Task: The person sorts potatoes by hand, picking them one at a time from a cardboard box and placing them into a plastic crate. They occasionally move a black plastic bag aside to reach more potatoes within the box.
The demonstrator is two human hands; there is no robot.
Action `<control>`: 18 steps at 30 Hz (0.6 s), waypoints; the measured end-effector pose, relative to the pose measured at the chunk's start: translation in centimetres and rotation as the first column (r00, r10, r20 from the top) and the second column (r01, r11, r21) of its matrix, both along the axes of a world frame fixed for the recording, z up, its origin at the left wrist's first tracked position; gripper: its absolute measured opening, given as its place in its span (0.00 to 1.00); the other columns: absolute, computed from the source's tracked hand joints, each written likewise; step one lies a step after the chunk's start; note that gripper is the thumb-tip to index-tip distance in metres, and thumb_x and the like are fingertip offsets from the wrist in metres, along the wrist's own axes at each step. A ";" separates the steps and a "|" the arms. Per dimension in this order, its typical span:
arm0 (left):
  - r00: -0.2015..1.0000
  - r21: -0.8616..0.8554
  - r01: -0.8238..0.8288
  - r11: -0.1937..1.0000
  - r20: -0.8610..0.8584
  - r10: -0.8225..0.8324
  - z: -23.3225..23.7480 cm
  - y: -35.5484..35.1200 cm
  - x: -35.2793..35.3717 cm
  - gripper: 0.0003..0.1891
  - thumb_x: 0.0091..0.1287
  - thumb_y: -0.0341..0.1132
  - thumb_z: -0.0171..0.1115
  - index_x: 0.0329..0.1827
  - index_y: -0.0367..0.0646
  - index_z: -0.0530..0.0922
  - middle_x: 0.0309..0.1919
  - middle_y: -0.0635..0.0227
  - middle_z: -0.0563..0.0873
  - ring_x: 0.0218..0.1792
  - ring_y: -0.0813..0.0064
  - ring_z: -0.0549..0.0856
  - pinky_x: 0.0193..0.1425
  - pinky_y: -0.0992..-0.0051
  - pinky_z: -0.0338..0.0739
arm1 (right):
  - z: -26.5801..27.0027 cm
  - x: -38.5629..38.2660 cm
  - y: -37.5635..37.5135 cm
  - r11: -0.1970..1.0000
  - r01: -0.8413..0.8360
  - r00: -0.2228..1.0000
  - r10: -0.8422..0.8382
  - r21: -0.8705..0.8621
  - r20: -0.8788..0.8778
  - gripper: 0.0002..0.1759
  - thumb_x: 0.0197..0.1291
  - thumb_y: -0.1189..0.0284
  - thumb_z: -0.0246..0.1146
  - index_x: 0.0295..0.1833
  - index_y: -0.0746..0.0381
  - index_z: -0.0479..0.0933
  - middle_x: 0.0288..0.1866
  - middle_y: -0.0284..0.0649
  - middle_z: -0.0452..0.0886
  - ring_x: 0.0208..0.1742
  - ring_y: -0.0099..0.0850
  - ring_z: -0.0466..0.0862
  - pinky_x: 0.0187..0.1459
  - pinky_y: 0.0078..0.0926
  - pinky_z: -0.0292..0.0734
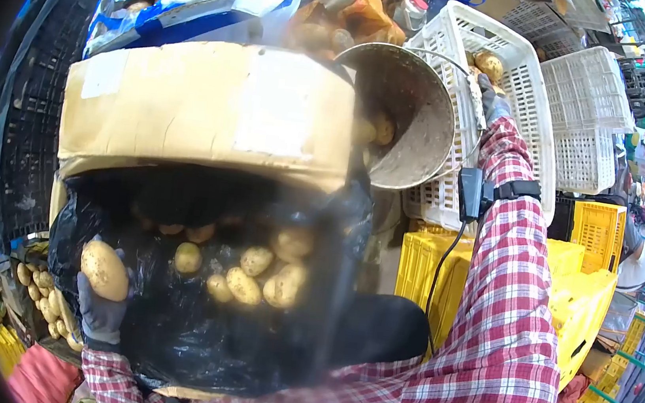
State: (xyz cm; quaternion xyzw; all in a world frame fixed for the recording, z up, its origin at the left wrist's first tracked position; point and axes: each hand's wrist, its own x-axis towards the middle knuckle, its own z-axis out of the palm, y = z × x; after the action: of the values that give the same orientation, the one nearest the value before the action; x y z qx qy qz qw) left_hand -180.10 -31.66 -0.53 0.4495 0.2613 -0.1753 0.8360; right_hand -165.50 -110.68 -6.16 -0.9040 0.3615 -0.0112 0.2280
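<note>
My left hand [101, 311], in a grey glove, holds a large potato [105, 270] at the left side of a cardboard box [206, 109] lined with black plastic. Several potatoes [244, 286] lie on the plastic inside. My right hand [494, 102], also gloved, is closed at the handle of a tilted metal bucket [419, 125], over a white crate [536, 138]. A few potatoes [382, 129] show inside the bucket, and others [489, 65] lie in the crate beside my right hand.
Yellow crates [430, 273] stand below the white crate. More potatoes [48, 302] lie at the far left, near a black crate [30, 152]. A blue and white bag [241, 5] is behind the box. At the far right is another person [642, 258].
</note>
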 end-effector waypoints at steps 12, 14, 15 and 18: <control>0.997 -0.114 0.063 0.992 -0.035 -0.067 -1.2 1.8 0.2 0.40 0.68 0.63 0.56 0.80 0.59 0.55 0.71 0.55 0.70 0.61 0.49 0.78 0.53 0.54 0.82 | 1.4 2.3 -8.7 0.987 -0.139 0.940 0.107 0.079 0.324 0.21 0.73 0.73 0.50 0.68 0.65 0.71 0.73 0.44 0.67 0.70 0.35 0.72 0.65 0.30 0.72; 0.994 -0.190 0.107 0.976 -0.004 -0.109 -0.4 -0.1 1.4 0.43 0.67 0.61 0.58 0.80 0.56 0.53 0.70 0.49 0.70 0.60 0.45 0.78 0.49 0.56 0.85 | 5.8 2.5 -8.8 0.929 -0.285 0.813 0.103 0.238 0.573 0.21 0.73 0.73 0.50 0.68 0.66 0.71 0.73 0.44 0.67 0.71 0.35 0.71 0.66 0.30 0.72; 0.987 -0.246 0.159 0.956 0.013 -0.160 0.0 -0.4 1.8 0.44 0.67 0.61 0.59 0.80 0.54 0.52 0.69 0.46 0.70 0.59 0.44 0.79 0.46 0.57 0.87 | 8.0 2.6 -7.4 0.859 -0.406 0.728 0.099 0.311 0.678 0.21 0.73 0.73 0.50 0.68 0.66 0.72 0.73 0.44 0.67 0.71 0.35 0.71 0.66 0.30 0.72; 0.989 -0.300 0.150 0.942 0.042 -0.144 -0.8 -0.5 1.2 0.45 0.67 0.62 0.59 0.79 0.47 0.52 0.65 0.41 0.72 0.53 0.43 0.82 0.41 0.57 0.88 | 12.5 -0.4 15.8 0.837 -0.541 0.660 0.367 0.076 0.655 0.23 0.69 0.74 0.55 0.69 0.66 0.71 0.73 0.45 0.68 0.70 0.36 0.72 0.67 0.33 0.70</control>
State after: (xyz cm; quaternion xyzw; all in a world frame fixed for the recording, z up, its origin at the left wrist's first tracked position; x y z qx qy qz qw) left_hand -178.94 -32.16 -1.33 0.3363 0.1891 -0.2708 0.8819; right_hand -165.90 -94.84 6.37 -0.8719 0.0252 -0.1992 0.4467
